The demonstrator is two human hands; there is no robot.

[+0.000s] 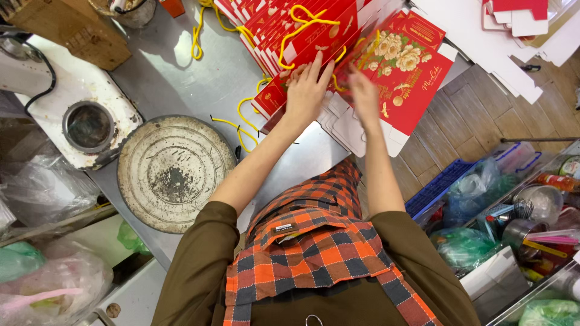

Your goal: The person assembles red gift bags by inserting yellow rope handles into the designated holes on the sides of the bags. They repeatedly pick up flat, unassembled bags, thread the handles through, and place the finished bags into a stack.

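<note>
The person leans over the far edge of the grey metal worktop [181, 66], both bare arms stretched forward. The left hand [306, 90] lies flat, fingers spread wide and pointing away from the body, pressed on top of a fanned stack of flat red paper gift bags with yellow cord handles [284, 30]. That stack runs along the worktop's far right edge, its long axis slanting from near the hand up and away toward the far side, the bags overlapping like tiles with their cord loops spilling toward the left.

The right hand [364, 96] is blurred; its fingers are bent and close on the near left edge of a single flat red paper bag printed with pale flowers [408, 66], though how tight the grip is I cannot tell. This bag sits just right of the hand and overhangs the worktop's right edge above the wooden plank floor [459, 121]. Its long axis tilts from the lower left to the upper right, white flaps showing at the lower end by the wrist.

On the worktop's left part rests a round, worn metal tray [172, 172], well apart from both hands. The person wears an orange and blue checked apron [314, 241].
</note>
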